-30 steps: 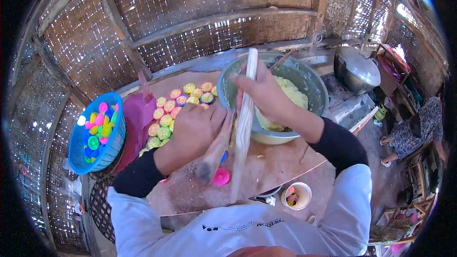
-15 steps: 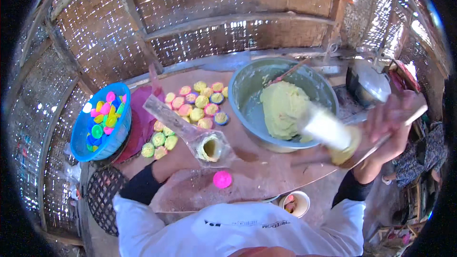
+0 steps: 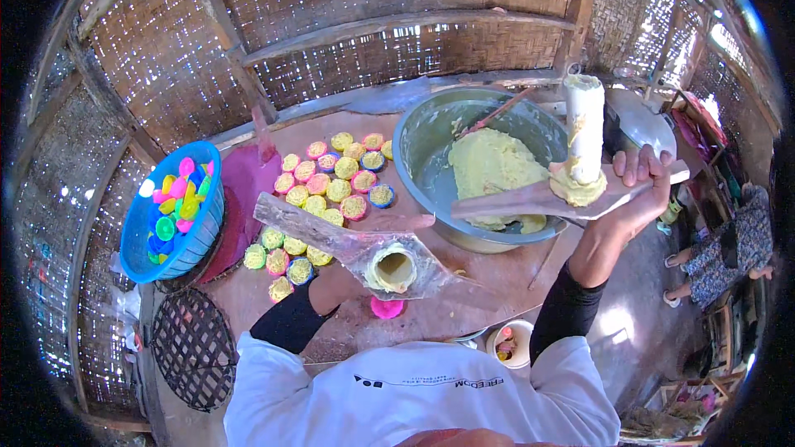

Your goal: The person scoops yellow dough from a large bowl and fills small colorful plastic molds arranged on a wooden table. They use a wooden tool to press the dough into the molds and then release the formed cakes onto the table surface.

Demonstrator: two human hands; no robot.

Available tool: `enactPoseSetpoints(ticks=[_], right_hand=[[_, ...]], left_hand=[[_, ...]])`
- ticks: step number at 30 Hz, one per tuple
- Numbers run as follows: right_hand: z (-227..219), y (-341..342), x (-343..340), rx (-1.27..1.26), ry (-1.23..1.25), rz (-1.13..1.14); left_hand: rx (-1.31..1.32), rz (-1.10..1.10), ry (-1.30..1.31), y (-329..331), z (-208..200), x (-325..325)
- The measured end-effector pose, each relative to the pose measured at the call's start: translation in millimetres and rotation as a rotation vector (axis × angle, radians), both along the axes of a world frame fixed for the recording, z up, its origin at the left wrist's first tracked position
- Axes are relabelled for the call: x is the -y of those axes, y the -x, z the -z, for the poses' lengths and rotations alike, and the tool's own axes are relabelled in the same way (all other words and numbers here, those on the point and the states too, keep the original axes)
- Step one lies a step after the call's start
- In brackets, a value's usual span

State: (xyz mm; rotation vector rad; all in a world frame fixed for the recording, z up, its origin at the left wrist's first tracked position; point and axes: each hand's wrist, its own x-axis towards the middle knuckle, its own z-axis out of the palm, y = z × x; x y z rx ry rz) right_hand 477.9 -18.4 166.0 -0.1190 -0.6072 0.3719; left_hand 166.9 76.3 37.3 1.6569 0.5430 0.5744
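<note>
My right hand (image 3: 633, 194) is closed around the wooden handle of a plunger (image 3: 587, 128), held up at the near right of the basin. Its white cylinder points upward, with yellow dough stuck round its base. My left hand (image 3: 334, 288) is under the wooden body of a dough press (image 3: 319, 236) and seems to grip it, its fingers hidden. The press's round tube opening (image 3: 392, 270) faces up, smeared with dough. A bright pink cup (image 3: 387, 308) shows partly below the press. Dough (image 3: 497, 167) lies heaped in a large grey-green basin (image 3: 426, 170).
Several small colourful cups filled with yellow dough (image 3: 338, 190) crowd the table's left-middle. A blue basket (image 3: 214, 207) of empty cups stands at far left, above a dark woven basket (image 3: 195, 348). A white bucket (image 3: 520, 353) is at the near edge. Another person (image 3: 720, 252) is at far right.
The plunger has swung from slanting over the basin to upright, and my right hand has shifted left. The press has moved slightly right and now partly covers the pink cup.
</note>
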Motion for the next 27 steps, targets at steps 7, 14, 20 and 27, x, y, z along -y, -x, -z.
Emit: enactPoseSetpoints(ticks=[7, 14, 20, 27], right_hand=[[37, 3, -36, -0.187, 0.024, -0.116], [95, 107, -71, 0.084, 0.52, -0.758], [98, -19, -41, 1.968, 1.164, 0.906], [107, -73, -53, 2.44, 1.554, 0.662]], left_hand=[[0.114, 0.045, -0.63, -18, -16, 22], [0.627, -0.314, -0.999, 26, -66, 29], [0.697, -1.006, -1.208, 91, -69, 12], [0.143, -1.482, -1.778, 97, -73, -4]])
